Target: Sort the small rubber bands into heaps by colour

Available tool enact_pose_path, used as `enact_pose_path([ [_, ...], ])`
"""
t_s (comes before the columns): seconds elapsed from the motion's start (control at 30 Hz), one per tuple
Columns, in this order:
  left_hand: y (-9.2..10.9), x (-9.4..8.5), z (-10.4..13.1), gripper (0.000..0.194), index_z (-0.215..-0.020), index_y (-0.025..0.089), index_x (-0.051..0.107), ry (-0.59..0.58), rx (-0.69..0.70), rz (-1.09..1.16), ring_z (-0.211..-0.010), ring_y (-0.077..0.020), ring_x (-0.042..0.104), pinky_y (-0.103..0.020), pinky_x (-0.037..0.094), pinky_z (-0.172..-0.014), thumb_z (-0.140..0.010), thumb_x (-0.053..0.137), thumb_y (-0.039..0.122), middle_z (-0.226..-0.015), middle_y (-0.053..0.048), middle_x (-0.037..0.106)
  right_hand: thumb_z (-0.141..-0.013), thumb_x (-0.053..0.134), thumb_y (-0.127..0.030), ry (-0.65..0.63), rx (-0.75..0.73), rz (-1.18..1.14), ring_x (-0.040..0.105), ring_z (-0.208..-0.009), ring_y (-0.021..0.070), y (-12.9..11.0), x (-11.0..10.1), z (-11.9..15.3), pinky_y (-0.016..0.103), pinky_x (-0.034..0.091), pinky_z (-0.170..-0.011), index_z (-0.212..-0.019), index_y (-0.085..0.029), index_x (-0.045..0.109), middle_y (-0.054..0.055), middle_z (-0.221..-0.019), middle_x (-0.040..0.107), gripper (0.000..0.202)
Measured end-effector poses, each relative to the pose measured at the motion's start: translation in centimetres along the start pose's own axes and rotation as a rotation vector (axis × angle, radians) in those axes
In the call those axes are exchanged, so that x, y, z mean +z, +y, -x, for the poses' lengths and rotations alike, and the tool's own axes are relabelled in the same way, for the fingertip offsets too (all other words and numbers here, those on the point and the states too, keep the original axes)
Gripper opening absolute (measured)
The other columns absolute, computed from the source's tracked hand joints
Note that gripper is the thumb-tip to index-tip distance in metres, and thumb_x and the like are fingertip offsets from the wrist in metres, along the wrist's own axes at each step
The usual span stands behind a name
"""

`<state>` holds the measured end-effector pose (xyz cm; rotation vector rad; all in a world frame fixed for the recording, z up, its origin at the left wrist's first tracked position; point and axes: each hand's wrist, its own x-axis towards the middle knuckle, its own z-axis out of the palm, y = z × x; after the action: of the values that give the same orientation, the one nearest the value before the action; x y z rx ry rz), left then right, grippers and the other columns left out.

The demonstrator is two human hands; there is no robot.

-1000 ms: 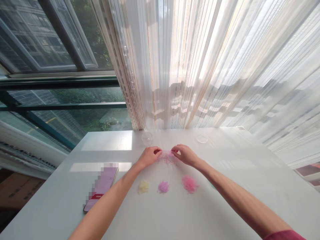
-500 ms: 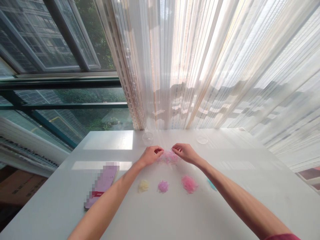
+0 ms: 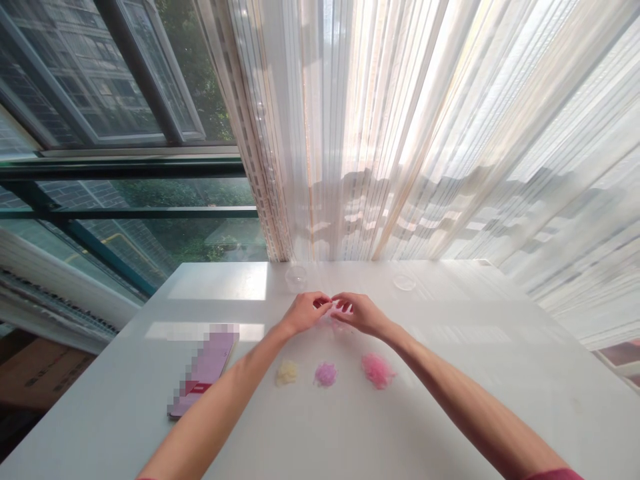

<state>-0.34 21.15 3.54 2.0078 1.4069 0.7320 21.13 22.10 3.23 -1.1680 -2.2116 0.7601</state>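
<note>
My left hand (image 3: 309,312) and my right hand (image 3: 361,313) meet fingertip to fingertip over a mixed pinkish pile (image 3: 341,323) of small pieces. The left fingers are pinched together; what they hold, if anything, is too small to name. On the right, the thumb and fingers are apart, with pink bits of the pile showing between them. Nearer to me lie three small heaps: pale yellow (image 3: 287,373), purple (image 3: 326,375) and bright pink (image 3: 378,371).
Behind the hands on the white table (image 3: 320,427) stand a clear round container (image 3: 296,277) and a clear round lid or dish (image 3: 405,283). A purple package (image 3: 213,357) lies beside my left forearm. Sheer curtains (image 3: 350,133) hang at the far edge.
My right hand has moved left to meet my left hand, and its fingers have spread. The turquoise heap is now hidden behind my right forearm.
</note>
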Motion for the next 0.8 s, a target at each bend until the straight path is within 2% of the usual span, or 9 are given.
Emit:
enact_pose_path([
  [0.1,0.4,-0.2,0.1,0.025,-0.099,0.018,0.082,0.009,0.010,-0.004,-0.080,-0.0207,0.075,-0.032,0.061,-0.083,-0.094,0.063,0.034,-0.092,-0.006,0.084,-0.092,0.072,-0.023,-0.007,0.007,0.021,0.075,-0.074,0.0180,-0.3,0.2,-0.3,0.027,0.058,-0.071,-0.099,-0.021,0.080,0.004,-0.086,0.081,0.011],
  [0.17,0.4,-0.3,0.1,0.026,-0.099,0.018,0.082,0.009,0.010,-0.019,-0.080,-0.0210,0.075,-0.031,0.061,-0.082,-0.094,0.062,0.034,-0.092,-0.006,0.084,-0.094,0.068,-0.021,-0.004,0.012,0.043,0.075,-0.074,0.0183,-0.1,0.2,-0.4,0.028,0.058,-0.072,-0.094,-0.021,0.080,0.004,-0.083,0.080,0.012],
  [0.37,0.4,0.0,0.8,0.025,-0.106,0.020,0.081,-0.039,0.013,-0.132,-0.087,-0.0233,0.075,-0.032,0.060,-0.085,-0.091,0.067,0.035,-0.104,-0.007,0.083,-0.086,0.073,-0.013,-0.013,0.013,0.129,0.075,-0.080,0.0202,1.3,-0.5,0.5,0.031,0.057,-0.076,-0.101,-0.019,0.080,0.007,-0.092,0.079,0.018],
  [0.47,0.8,0.7,1.1,0.031,-0.117,0.021,0.079,-0.074,0.027,-0.204,-0.101,-0.0275,0.075,-0.034,0.058,-0.093,-0.088,0.074,0.031,-0.115,-0.009,0.079,-0.085,0.072,-0.010,-0.019,0.017,0.160,0.074,-0.079,0.0206,1.9,-0.7,0.9,0.031,0.056,-0.076,-0.101,-0.019,0.080,0.007,-0.089,0.078,0.020],
  [0.53,1.2,1.2,1.0,0.030,-0.119,0.022,0.078,-0.093,0.037,-0.243,-0.110,-0.0295,0.073,-0.036,0.056,-0.098,-0.090,0.073,0.027,-0.115,-0.010,0.077,-0.086,0.071,-0.011,-0.019,0.016,0.172,0.074,-0.079,0.0207,2.0,-0.8,1.2,0.031,0.056,-0.077,-0.100,-0.019,0.080,0.006,-0.088,0.077,0.018],
  [0.63,1.4,1.6,0.6,0.022,-0.119,0.021,0.075,-0.133,0.047,-0.278,-0.112,-0.0274,0.071,-0.041,0.057,-0.100,-0.100,0.068,0.029,-0.117,-0.011,0.075,-0.089,0.069,-0.015,-0.014,0.011,0.175,0.074,-0.080,0.0204,2.0,-1.0,1.5,0.031,0.056,-0.077,-0.101,-0.020,0.080,0.006,-0.088,0.078,0.016],
  [0.8,1.2,0.9,-0.2,0.033,-0.133,0.019,0.065,-0.161,0.035,-0.281,-0.112,-0.0251,0.070,-0.047,0.061,-0.094,-0.104,0.066,0.035,-0.136,-0.011,0.066,-0.093,0.067,-0.020,-0.001,0.016,0.151,0.075,-0.080,0.0204,1.6,-1.6,2.0,0.031,0.056,-0.078,-0.101,-0.019,0.080,0.006,-0.089,0.080,0.015],
])
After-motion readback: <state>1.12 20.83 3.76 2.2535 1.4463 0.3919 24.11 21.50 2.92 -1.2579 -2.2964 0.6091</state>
